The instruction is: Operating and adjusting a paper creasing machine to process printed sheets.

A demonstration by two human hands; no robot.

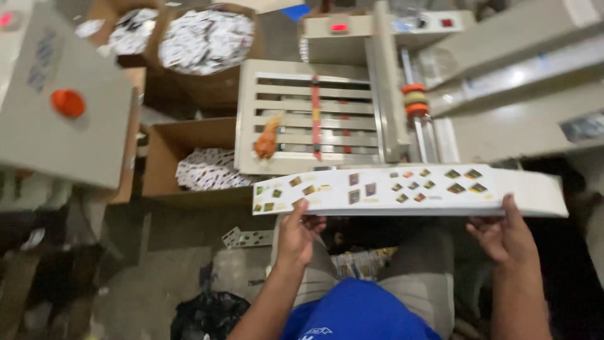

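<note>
Printed sheet (409, 189), long, white, with small coloured squares: held level just near of the slatted cutting machine (314, 116). Left hand (297, 233) grips its near-left edge, fingers closed on it, thumb on top. Right hand (503, 236) supports the near-right edge (fingers underneath, thumb up). Cardboard box (189, 164) of printed packets sits left.
</note>
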